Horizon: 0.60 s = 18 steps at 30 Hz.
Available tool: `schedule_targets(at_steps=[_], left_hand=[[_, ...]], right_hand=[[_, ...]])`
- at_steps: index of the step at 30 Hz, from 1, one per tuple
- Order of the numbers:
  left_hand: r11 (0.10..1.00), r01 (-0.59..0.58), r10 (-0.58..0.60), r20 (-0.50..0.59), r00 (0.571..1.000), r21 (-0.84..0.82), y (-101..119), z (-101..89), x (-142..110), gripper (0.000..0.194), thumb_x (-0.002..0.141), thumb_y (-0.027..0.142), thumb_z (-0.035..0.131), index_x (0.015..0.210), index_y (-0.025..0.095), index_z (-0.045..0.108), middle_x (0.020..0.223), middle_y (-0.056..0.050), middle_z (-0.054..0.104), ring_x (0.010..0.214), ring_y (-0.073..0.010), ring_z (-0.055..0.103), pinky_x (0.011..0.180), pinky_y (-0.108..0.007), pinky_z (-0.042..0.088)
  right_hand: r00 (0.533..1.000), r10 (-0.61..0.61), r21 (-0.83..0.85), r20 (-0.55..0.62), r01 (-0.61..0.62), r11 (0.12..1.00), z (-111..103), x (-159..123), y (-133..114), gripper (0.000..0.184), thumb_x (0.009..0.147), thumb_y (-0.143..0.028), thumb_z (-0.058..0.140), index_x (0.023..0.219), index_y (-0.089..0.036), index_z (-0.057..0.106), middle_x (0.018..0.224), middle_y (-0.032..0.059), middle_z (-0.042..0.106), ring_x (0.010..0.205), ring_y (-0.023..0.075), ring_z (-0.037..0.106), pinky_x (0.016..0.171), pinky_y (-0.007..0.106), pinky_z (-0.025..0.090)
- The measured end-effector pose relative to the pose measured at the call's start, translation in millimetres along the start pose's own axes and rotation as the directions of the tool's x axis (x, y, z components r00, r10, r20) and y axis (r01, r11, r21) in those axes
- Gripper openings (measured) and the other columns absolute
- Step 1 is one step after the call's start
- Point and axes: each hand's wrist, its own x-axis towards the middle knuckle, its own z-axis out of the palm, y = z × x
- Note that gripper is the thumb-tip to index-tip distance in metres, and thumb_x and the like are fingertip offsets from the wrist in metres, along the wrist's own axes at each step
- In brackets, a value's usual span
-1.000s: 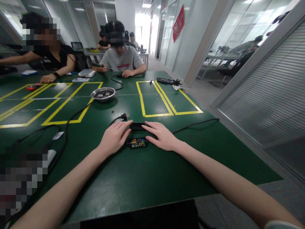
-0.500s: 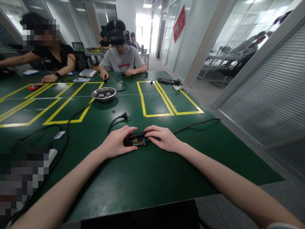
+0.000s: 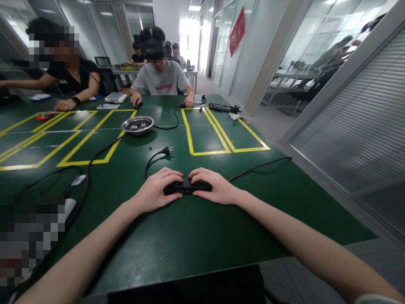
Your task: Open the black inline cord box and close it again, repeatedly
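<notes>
A black power adapter (image 3: 186, 185) lies on the green table between my two hands, its dark cover lying over the body. My left hand (image 3: 160, 185) grips the left end, thumb along the near side and fingers over the far side. Around the right part my right hand (image 3: 213, 185) is closed, fingertips on top and thumb at the near edge. A thin gap shows along the near side; the circuit board inside is hidden. Beyond my left hand lies a black mains plug (image 3: 166, 150) on its cord. Another black cable (image 3: 259, 168) runs off to the right.
A steel bowl (image 3: 137, 131) with metal parts stands ahead on the left. Yellow tape (image 3: 210, 152) marks rectangles on the table (image 3: 177, 245). A black folded tool or stand (image 3: 223, 108) lies at the far right. Co-workers (image 3: 160, 78) sit opposite, one handling a cable.
The cover has come down over the exposed circuit board, and my right hand has closed around the adapter. Across the table, a co-worker's hand has moved right with the cable.
</notes>
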Motion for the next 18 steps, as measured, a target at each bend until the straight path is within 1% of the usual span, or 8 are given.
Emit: schedule_targets(at_steps=[2,5,9,12,15,18], left_hand=[[0.999,0.049,-0.049,0.026,0.998,-0.004,-0.5,1.2,-0.7,0.031,0.089,0.029,0.074,0.118,0.02,0.064,0.116,-0.01,0.073,0.108,-0.0253,0.069,0.093,-0.04,0.057],[0.995,0.098,-0.098,0.06,0.993,0.001,-0.5,1.9,-1.8,0.03,0.09,0.031,0.073,0.116,0.02,0.063,0.109,-0.007,0.074,0.098,-0.0234,0.071,0.086,-0.036,0.057],[0.995,0.095,-0.094,0.04,0.995,-0.007,1.5,0.9,-1.5,0.027,0.09,0.031,0.071,0.114,0.02,0.063,0.109,-0.007,0.074,0.099,-0.0227,0.071,0.086,-0.034,0.056],[0.995,0.102,-0.102,0.048,0.994,0.005,2.7,-0.9,-0.6,0.028,0.088,0.031,0.072,0.113,0.02,0.063,0.107,-0.006,0.074,0.096,-0.0224,0.07,0.083,-0.033,0.055],[0.994,0.107,-0.11,0.081,0.991,0.035,2.1,-2.4,0.1,0.027,0.087,0.033,0.073,0.108,0.02,0.064,0.103,-0.006,0.073,0.093,-0.0226,0.069,0.081,-0.033,0.054],[0.994,0.089,-0.094,0.094,0.991,0.062,1.5,-3.8,1.4,0.021,0.09,0.036,0.069,0.103,0.02,0.063,0.102,-0.008,0.072,0.091,-0.0227,0.068,0.08,-0.033,0.054]], right_hand=[[1.0,-0.027,-0.018,-0.006,0.027,0.999,0.2,0.0,-0.2,0.022,0.091,-0.021,0.072,0.11,-0.021,0.06,0.123,0.0125,0.066,0.115,0.0234,0.065,0.099,0.041,0.055],[0.999,-0.036,-0.048,0.008,0.036,0.998,0.2,-0.7,-0.9,0.025,0.089,-0.021,0.074,0.11,-0.021,0.061,0.124,0.0126,0.066,0.115,0.0245,0.065,0.098,0.042,0.056],[0.999,-0.045,-0.075,0.008,0.046,0.996,1.3,-1.2,-1.8,0.017,0.092,-0.02,0.07,0.107,-0.022,0.063,0.124,0.0127,0.067,0.117,0.0248,0.064,0.1,0.043,0.056],[0.999,-0.05,-0.086,0.01,0.051,0.995,3.2,-1.0,-2.3,0.016,0.093,-0.02,0.07,0.109,-0.02,0.064,0.125,0.0135,0.067,0.118,0.0248,0.064,0.1,0.044,0.056],[0.999,-0.033,-0.089,0.016,0.034,0.995,4.7,-1.0,-2.5,0.022,0.094,-0.02,0.07,0.115,-0.021,0.064,0.126,0.0134,0.067,0.119,0.0247,0.064,0.101,0.044,0.056],[0.999,-0.012,-0.105,0.051,0.018,0.994,5.5,-0.6,-2.5,0.033,0.09,-0.024,0.076,0.122,-0.022,0.064,0.131,0.0137,0.065,0.122,0.0262,0.063,0.103,0.045,0.055]])
